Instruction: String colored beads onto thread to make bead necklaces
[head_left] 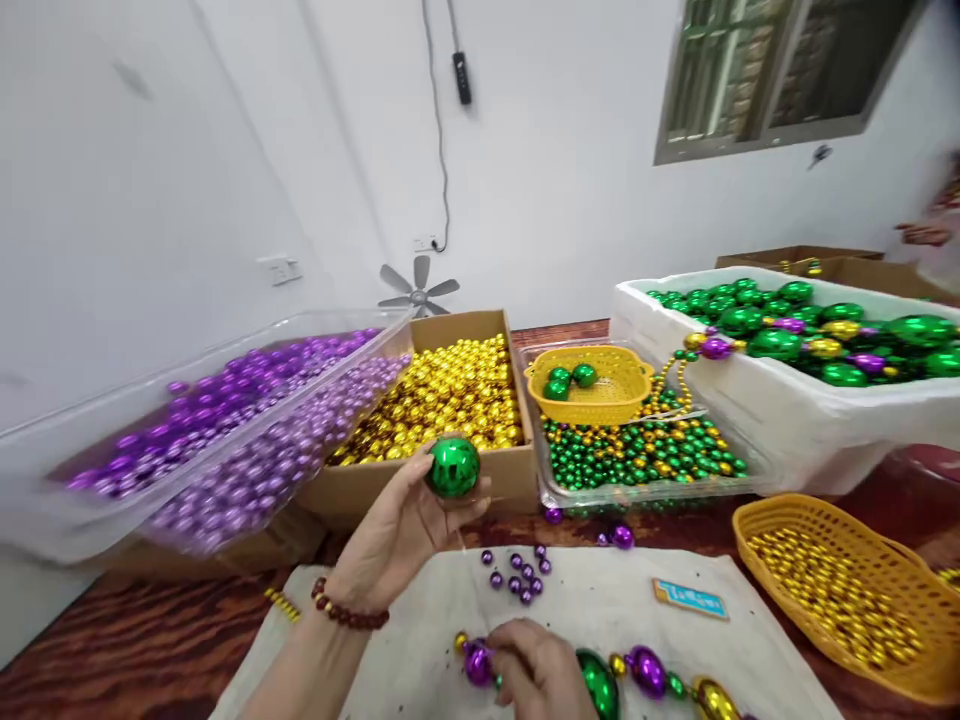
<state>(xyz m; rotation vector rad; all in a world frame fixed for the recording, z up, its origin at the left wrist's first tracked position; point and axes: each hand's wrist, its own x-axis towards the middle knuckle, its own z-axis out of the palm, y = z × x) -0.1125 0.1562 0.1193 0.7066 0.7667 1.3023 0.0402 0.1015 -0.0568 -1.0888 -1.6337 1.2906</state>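
Observation:
My left hand point(409, 520), with a brown bead bracelet on its wrist, holds a shiny green ball point(454, 467) up in front of the box of gold balls. Low at the middle, my right hand point(540, 672) has its fingers closed on a bead strand, beside a purple bead point(478, 662). The strand runs right from that hand over a white cloth point(420, 640), through a large green ball point(598, 684), another purple bead point(646, 671) and a gold bead point(715, 699). Several small purple beads point(526, 572) lie loose on the cloth above my right hand.
A clear bin of purple balls point(247, 420) stands left, beside a cardboard box point(480, 480). Right of it are a clear tray point(645, 492) with a yellow basket point(592, 412) and a white foam box point(697, 400) of green balls. A basket of gold beads point(780, 590) sits lower right.

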